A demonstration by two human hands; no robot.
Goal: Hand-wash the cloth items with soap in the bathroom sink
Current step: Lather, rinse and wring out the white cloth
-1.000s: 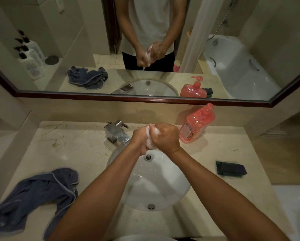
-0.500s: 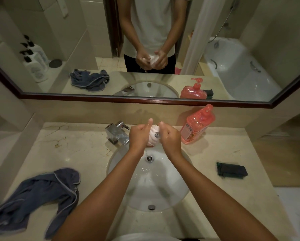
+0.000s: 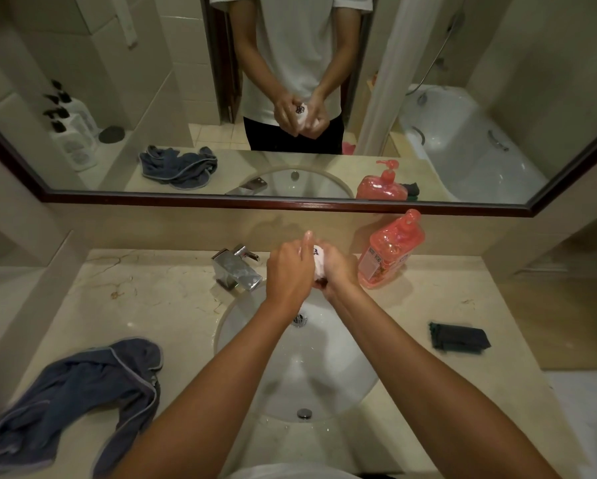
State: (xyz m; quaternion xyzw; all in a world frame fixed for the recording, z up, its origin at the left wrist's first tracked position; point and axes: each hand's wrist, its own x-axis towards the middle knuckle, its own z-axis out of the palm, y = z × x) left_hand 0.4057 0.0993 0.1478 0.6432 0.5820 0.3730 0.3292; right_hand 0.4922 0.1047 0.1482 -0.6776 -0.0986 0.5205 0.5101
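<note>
Both hands meet over the back of the bathroom sink (image 3: 352,382), the left hand (image 3: 290,271) and the right hand (image 3: 340,269) curled around a small white cloth (image 3: 319,262) bunched between them; a dark printed mark shows on the cloth near the left thumb, which points up. The cloth sits above the drain (image 3: 299,319), just in front of the chrome tap (image 3: 236,271), from which no running water can be seen. A red soap bottle (image 3: 390,250) stands just beside the right hand on the counter (image 3: 152,299). A grey-blue cloth (image 3: 72,399) lies crumpled on the counter well to the left of the basin, and a dark folded cloth (image 3: 459,337) lies well to the right. Neither is being handled, so by the look of it one item is mid-wash and two are left. Whether the white cloth is already soaped cannot be told. In the mirror (image 3: 463,98) the hands clasp the same white bundle at waist height. Compared with a second ago, when the right hand was folded over the left and hid most of the cloth, the hands now sit side by side with more of the cloth exposed, suggesting a rubbing or wringing motion; both counter cloths lie as before.
</note>
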